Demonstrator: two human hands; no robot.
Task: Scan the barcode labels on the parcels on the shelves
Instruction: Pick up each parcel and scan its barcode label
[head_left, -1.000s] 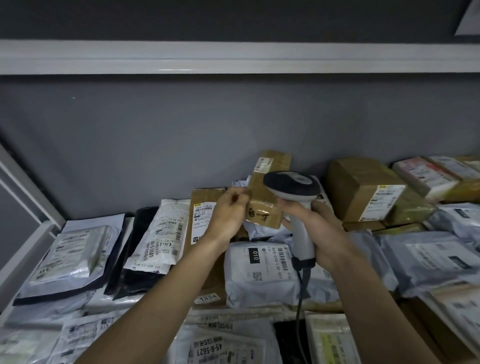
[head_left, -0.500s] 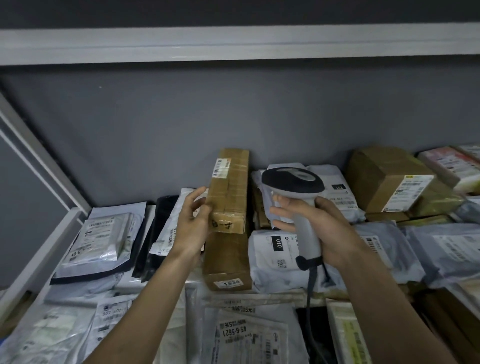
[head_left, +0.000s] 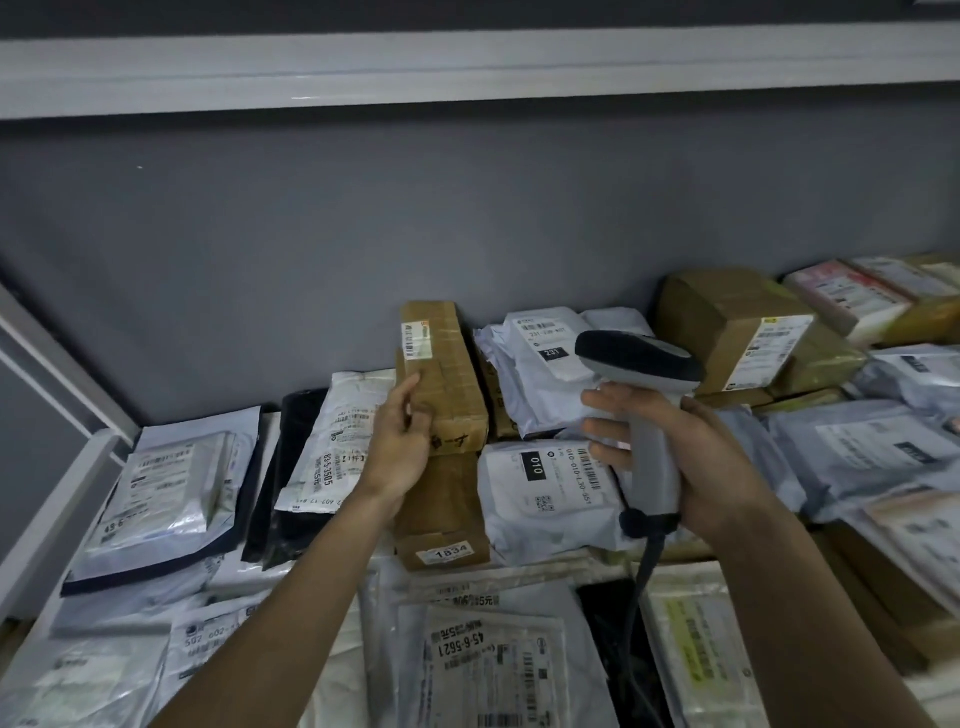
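A long narrow cardboard box (head_left: 447, 374) lies on top of another brown box (head_left: 441, 514) marked 1834, its white barcode label (head_left: 416, 340) facing up at the far end. My left hand (head_left: 400, 441) rests against its near left side, thumb along the edge and fingers curled at the corner. My right hand (head_left: 675, 457) grips the grey handle of a barcode scanner (head_left: 636, 364), whose dark head points left towards the parcels. A white mailer (head_left: 545, 493) marked 010 lies just below the scanner.
Grey and white mailer bags (head_left: 171, 478) cover the shelf to the left and front. Brown boxes (head_left: 737, 332) and more bags are stacked on the right. The grey back wall (head_left: 467, 218) and a white upper shelf rail (head_left: 467, 73) close the space above. The scanner cable (head_left: 641, 582) hangs down.
My left hand turned the narrow box from a tilt, shifted it left and laid it flat on the lower box, label up. The scanner stayed to its right in my right hand.
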